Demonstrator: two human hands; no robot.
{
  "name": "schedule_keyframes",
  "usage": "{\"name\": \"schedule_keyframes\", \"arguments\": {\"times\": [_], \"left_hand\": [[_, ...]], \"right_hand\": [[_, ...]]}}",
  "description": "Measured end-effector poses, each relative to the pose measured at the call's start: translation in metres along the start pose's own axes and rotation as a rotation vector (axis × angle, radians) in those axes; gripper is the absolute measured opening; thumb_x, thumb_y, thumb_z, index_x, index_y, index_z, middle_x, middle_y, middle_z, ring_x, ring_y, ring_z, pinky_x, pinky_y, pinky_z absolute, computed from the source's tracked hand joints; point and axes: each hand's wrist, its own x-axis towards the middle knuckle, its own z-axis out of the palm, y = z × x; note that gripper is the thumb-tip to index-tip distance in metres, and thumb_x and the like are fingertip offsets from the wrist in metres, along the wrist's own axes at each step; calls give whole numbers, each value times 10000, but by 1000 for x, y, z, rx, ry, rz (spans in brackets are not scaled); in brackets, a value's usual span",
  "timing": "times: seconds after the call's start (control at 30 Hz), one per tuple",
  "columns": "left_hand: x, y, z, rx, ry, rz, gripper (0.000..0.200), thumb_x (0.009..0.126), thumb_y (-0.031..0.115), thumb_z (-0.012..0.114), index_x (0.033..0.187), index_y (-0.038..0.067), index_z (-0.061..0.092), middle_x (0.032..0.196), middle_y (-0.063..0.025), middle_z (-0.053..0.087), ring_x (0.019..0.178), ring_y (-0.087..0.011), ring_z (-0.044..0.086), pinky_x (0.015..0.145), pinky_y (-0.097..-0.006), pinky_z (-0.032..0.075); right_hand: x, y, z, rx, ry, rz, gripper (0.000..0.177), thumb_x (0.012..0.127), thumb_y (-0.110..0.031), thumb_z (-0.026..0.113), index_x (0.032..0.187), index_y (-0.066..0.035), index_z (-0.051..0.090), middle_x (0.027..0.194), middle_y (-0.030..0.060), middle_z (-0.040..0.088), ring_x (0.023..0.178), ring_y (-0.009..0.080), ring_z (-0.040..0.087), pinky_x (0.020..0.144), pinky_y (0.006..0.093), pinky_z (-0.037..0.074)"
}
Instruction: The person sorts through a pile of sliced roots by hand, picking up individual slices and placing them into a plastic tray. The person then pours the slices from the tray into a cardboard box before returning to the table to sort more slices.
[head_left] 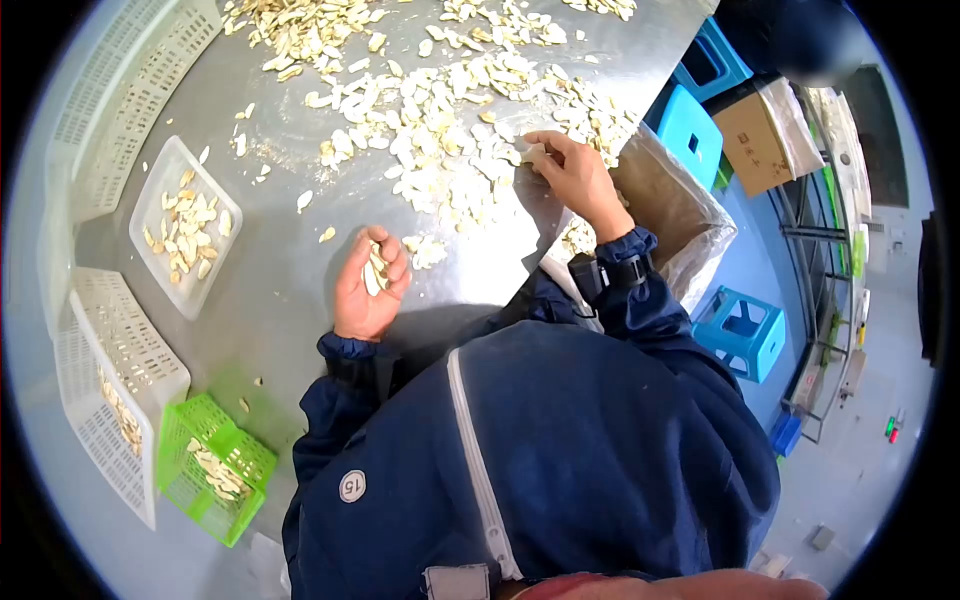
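Observation:
Pale dried slices [425, 135] lie scattered over the metal table [290, 190]. My left hand [368, 290], palm up near the table's front edge, has its fingers curled around a few slices [377, 268]. Over the right side of the spread, my right hand [580, 182] is closed in a pinch, with a pale slice [532, 154] at its fingertips. A small group of slices [427, 251] rests just right of my left hand.
At left stand a shallow white tray [146, 232] of slices, white perforated baskets [140, 110] and a green basket [213, 412]. A lined box [690, 215] adjoins the table's right edge. Blue stools [742, 333] and a cardboard box [757, 142] stand beyond.

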Motion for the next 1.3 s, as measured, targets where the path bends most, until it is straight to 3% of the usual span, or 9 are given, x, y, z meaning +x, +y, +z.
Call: {"name": "schedule_keyframes", "arguments": {"times": [0.13,0.37,0.63,0.77,0.83,0.87,0.97,1.1,1.3], "left_hand": [[1,0,1,26,-7,4,228,1108,239,479,1219,52,547,956,-46,518,781,-127,499,635,-270,447],[-1,0,-1,0,4,3,220,1108,238,481,1184,51,570,952,-60,545,797,-160,517,648,-284,454],[1,-1,-14,23,-46,2,276,1110,271,483,1243,45,568,1064,-99,612,882,-189,612,674,-294,532],[0,1,13,149,126,-76,331,1117,312,471,1295,49,561,1161,-131,652,974,-217,684,681,-289,589],[1,1,31,174,187,-84,340,1119,327,467,1298,52,557,1144,-124,653,963,-208,688,663,-274,580],[0,0,35,188,216,-91,345,1120,334,466,1300,54,555,1136,-121,653,958,-203,690,654,-267,576],[-2,-3,0,135,144,-61,315,1119,289,471,1307,45,537,1079,-117,602,826,-169,610,592,-237,519],[-2,2,1,105,9,-95,271,1114,275,488,1246,47,553,993,-65,537,745,-107,528,530,-210,438],[-3,2,5,115,24,-82,257,1122,254,462,1245,49,553,984,-55,519,733,-97,504,535,-213,418]], "right_hand": [[-2,7,-9,-138,-2,35,273,982,-323,659,1104,-117,791,940,160,765,859,355,733,779,436,573],[34,-1,32,-342,330,-359,217,929,-283,692,1074,-147,779,941,100,738,923,333,694,802,444,563],[21,-27,31,-56,126,-141,192,973,-263,653,1019,-89,721,868,150,747,800,358,725,715,443,567],[-14,-65,45,525,-275,-228,253,992,-255,674,1113,-38,722,935,192,749,832,295,743,757,360,566],[-16,-78,41,362,-268,-232,229,1004,-224,695,1150,-53,734,1015,113,739,865,206,705,787,310,555],[-12,-66,53,120,-85,-386,198,966,-193,702,1129,-93,751,1007,100,746,876,285,708,799,363,566],[-11,-43,59,-287,85,-509,197,913,-165,706,1099,-133,764,998,96,740,917,324,685,826,415,561],[-19,-37,57,-244,2,-414,187,906,-210,692,1058,-119,752,995,66,723,980,299,662,871,431,536],[-23,-40,54,-237,33,-476,166,900,-173,710,1051,-127,761,965,94,726,930,326,672,820,427,550]]}}
